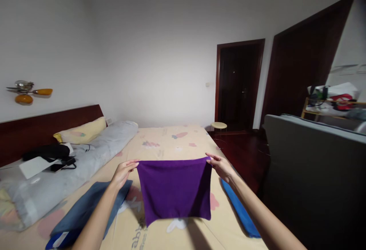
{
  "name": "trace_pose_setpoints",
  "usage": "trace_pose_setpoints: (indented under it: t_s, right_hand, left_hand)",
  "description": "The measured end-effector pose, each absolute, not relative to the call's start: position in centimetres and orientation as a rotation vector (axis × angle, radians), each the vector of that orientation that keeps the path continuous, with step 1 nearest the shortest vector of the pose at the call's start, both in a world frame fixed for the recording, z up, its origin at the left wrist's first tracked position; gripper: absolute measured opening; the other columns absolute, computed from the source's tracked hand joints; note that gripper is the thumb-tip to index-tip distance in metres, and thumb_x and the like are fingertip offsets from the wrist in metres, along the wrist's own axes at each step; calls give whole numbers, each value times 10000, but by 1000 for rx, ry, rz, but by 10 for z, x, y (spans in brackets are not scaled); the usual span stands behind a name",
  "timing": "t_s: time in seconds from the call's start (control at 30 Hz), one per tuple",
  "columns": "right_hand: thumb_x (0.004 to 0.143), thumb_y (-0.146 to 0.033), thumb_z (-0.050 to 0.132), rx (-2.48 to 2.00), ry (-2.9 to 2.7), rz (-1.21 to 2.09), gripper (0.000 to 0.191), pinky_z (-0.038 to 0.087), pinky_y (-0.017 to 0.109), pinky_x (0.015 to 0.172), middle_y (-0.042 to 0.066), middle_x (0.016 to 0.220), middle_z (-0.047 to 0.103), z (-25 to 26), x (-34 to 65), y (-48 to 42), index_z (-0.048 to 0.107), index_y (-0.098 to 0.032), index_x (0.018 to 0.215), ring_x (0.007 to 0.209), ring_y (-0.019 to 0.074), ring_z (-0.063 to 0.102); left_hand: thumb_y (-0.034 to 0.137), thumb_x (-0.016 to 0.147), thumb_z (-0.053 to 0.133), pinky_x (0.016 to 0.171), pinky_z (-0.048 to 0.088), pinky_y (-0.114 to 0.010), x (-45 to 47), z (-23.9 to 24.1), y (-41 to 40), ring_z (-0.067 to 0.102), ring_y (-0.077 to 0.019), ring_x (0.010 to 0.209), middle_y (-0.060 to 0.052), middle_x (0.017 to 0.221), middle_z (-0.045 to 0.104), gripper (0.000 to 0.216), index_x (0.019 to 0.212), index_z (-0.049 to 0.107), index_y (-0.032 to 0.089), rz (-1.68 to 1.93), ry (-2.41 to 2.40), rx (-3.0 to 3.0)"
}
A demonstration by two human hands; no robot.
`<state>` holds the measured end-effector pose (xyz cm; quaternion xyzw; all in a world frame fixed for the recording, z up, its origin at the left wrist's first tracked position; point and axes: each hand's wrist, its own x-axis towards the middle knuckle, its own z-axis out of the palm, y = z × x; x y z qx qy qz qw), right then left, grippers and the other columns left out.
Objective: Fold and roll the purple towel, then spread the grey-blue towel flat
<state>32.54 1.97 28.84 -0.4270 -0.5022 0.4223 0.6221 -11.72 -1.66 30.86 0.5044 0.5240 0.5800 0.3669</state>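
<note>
Your left hand (123, 170) and right hand (220, 166) pinched the purple cloth's (175, 193) top corners at 9 and 3 o'clock, holding it hanging above the bed (171, 139). Looked soft, light, floppy; corners gave the surest grip. Blue cloth (241, 212) lay at 4.

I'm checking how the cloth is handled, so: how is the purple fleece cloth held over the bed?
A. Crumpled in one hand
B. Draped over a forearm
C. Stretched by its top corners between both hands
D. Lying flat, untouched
C: the left hand and right hand each pinch a top corner of the purple fleece cloth, which hangs spread between them.
</note>
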Motion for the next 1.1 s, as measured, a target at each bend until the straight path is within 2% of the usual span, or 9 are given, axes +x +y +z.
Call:
trace_pose_setpoints:
  t_s: [0.13,0.23,0.33,0.5,0.67,0.93,1.1]
  right_hand:
    - [498,-431,813,-1041,-1301,884,435,527,366,722,44,731,716,294,331,21,740,-190,853,740,214,650]
    - [507,-484,795,-1096,-1404,787,391,523,388,740,67,793,740,300,335,23,743,-210,781,805,258,659]
    - [531,-538,765,-1147,-1503,679,344,512,383,717,76,781,745,303,337,25,731,-236,691,787,278,660]
    - [641,-631,635,-1199,-1655,491,406,451,350,639,63,667,704,304,338,23,704,-232,671,640,229,595]
    - [734,-618,553,-1192,-1772,375,404,424,329,647,47,699,690,302,342,24,694,-239,722,648,207,568]
    - [794,-624,491,-1170,-1907,338,435,432,323,673,43,695,670,298,349,30,660,-239,683,666,201,584]
    - [805,-618,502,-1193,-1931,305,451,390,306,625,30,612,630,299,352,34,637,-235,609,590,175,537]
  left_hand:
    - [396,480,841,691,466,-272,-121,308,-19,653,-160,748,-90,871,773,490,891,742,149,1470,1374,1359]
    - [405,484,841,780,509,-308,-122,307,-18,688,-199,818,-86,877,780,468,866,737,154,1469,1399,1400]
    - [437,474,837,794,539,-346,-124,307,-16,704,-236,827,-78,822,784,452,820,736,163,1454,1425,1444]
    - [469,474,822,767,560,-357,-130,308,-11,709,-247,786,-69,740,778,424,763,735,172,1419,1466,1513]
    - [464,497,807,747,559,-346,-133,311,-11,705,-238,754,-66,710,771,379,738,737,181,1381,1495,1578]
    - [514,573,748,663,511,-289,-129,310,-13,651,-190,655,-9,632,718,332,712,717,214,1445,1570,1684]
    - [535,612,715,638,484,-268,-126,308,-11,619,-166,630,9,618,675,322,685,688,223,1420,1547,1755]
